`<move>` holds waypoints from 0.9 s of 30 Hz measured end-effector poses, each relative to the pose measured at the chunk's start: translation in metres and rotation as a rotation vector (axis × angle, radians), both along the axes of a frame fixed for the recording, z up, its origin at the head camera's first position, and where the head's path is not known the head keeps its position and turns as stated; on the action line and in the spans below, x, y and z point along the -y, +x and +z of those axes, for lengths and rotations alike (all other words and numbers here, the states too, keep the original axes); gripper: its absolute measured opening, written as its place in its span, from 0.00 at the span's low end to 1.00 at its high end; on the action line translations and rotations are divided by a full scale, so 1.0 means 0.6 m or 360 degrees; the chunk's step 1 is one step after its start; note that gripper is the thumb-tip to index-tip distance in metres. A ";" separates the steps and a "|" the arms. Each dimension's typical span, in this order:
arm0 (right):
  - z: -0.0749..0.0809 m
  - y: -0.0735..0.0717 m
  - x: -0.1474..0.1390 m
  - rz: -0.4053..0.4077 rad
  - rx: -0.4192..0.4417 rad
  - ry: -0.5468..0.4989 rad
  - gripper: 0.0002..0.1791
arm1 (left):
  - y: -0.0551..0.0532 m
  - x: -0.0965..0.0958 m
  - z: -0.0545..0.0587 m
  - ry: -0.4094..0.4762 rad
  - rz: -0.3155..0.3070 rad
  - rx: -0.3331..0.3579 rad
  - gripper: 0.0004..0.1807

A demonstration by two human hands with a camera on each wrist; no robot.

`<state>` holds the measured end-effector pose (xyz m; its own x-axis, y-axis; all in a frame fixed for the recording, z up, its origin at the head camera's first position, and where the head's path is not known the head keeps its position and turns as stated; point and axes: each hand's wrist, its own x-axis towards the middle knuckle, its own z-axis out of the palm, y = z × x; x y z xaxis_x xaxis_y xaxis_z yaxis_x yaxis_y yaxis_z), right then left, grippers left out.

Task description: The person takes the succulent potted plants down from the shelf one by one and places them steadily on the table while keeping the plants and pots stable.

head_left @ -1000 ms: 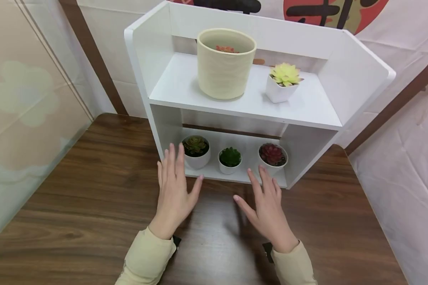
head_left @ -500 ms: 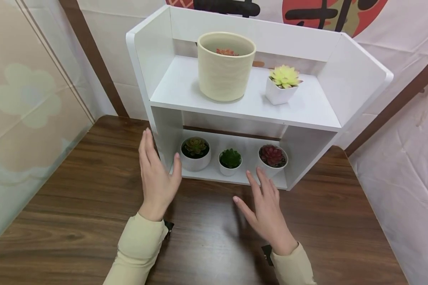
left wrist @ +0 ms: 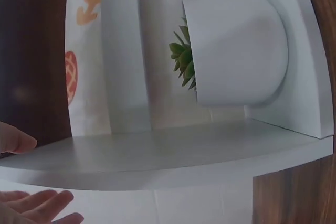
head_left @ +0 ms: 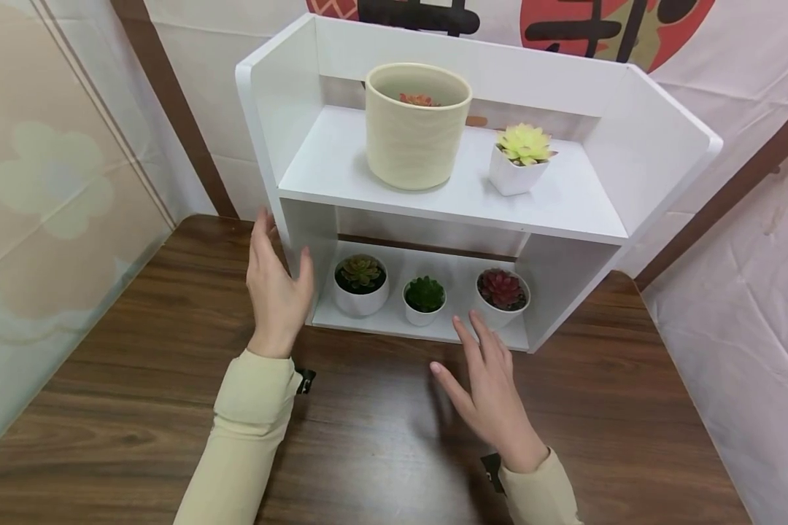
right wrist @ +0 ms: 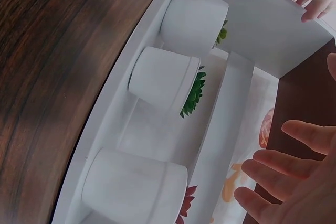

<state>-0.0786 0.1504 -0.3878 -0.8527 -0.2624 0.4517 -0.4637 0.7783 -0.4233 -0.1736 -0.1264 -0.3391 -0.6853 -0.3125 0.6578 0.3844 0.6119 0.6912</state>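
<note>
At the white shelf [head_left: 578, 198], left hand [head_left: 277, 295] spread astride its side, right hand [head_left: 492, 397] spread.

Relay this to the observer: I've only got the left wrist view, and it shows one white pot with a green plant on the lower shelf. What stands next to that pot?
Observer: A smaller white pot with a dark green succulent.
Operator: Where is the right hand?
Observer: Near the red succulent's pot, with its fingers spread.
Operator: And what's on top of the upper shelf?
Observer: A large cream pot stands left of an angular white pot with a yellow succulent.
</note>
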 end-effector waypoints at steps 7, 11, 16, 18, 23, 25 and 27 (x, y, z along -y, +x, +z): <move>0.004 0.003 0.001 0.0011 0.0004 -0.0001 0.37 | -0.025 -0.001 0.000 0.0040 -0.0016 -0.0016 0.27; 0.004 0.004 0.002 0.0033 -0.0004 -0.0018 0.36 | -0.034 -0.004 -0.001 0.0080 -0.0007 -0.0021 0.26; 0.007 0.007 0.005 0.0050 0.0006 -0.0065 0.35 | -0.039 0.000 -0.001 0.0111 0.0024 -0.0023 0.25; 0.010 0.008 0.007 0.0056 0.0013 -0.0087 0.35 | -0.041 0.003 -0.001 0.0106 0.0033 -0.0011 0.24; 0.029 0.008 0.015 0.0099 0.0007 -0.0165 0.34 | -0.051 0.015 0.001 0.0043 0.0078 0.0065 0.20; 0.042 0.007 0.020 0.0138 -0.0022 -0.0228 0.34 | -0.055 0.020 0.001 0.0008 0.0100 0.0100 0.19; 0.057 0.006 0.024 0.0184 -0.0081 -0.0298 0.34 | -0.060 0.023 -0.001 -0.0032 0.0124 0.0141 0.18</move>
<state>-0.0749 0.1358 -0.3538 -0.7965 -0.2648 0.5436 -0.5700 0.6286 -0.5291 -0.2093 -0.1402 -0.3400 -0.7151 -0.3544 0.6026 0.2733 0.6516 0.7076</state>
